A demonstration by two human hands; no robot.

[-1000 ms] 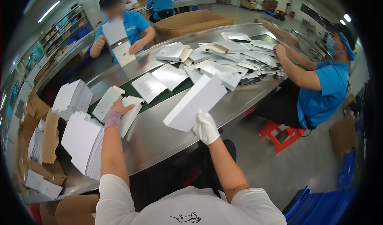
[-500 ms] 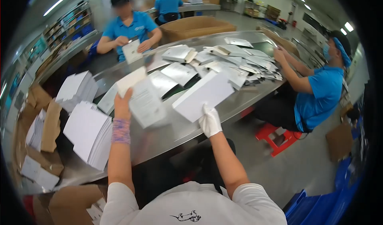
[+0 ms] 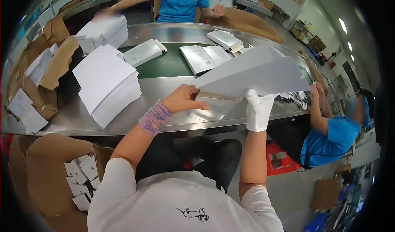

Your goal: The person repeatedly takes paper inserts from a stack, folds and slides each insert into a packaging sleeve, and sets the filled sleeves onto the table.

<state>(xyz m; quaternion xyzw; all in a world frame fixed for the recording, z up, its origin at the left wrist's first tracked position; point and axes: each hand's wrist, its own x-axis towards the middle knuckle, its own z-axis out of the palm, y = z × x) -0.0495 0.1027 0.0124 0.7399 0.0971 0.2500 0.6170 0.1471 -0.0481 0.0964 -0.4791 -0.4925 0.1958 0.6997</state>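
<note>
My right hand [image 3: 259, 112], in a white glove, pinches the lower edge of a white folded cardboard sleeve [image 3: 263, 73]. The sleeve is tilted, its panels spread apart. Bare, with a knitted band at the wrist, my left hand [image 3: 185, 99] grips the left end of a pale box [image 3: 216, 110]. This box lies under the sleeve, which hides its upper part; whether it is inside the sleeve I cannot tell. Left of my hands, a tall stack of white flat cardboard [image 3: 109, 80] stands on the metal table [image 3: 160, 84].
A second stack [image 3: 103, 32] stands behind, touched by a co-worker's hand. Boxes [image 3: 144, 53] lie on the green strip [image 3: 164, 64]. Cardboard cartons [image 3: 53, 166] hold white pieces at left. Another co-worker [image 3: 329, 133] sits at right.
My view has turned. My left hand has brought the box rightward beneath the sleeve, whose panels are now spread. The facing co-worker now reaches to the rear stack.
</note>
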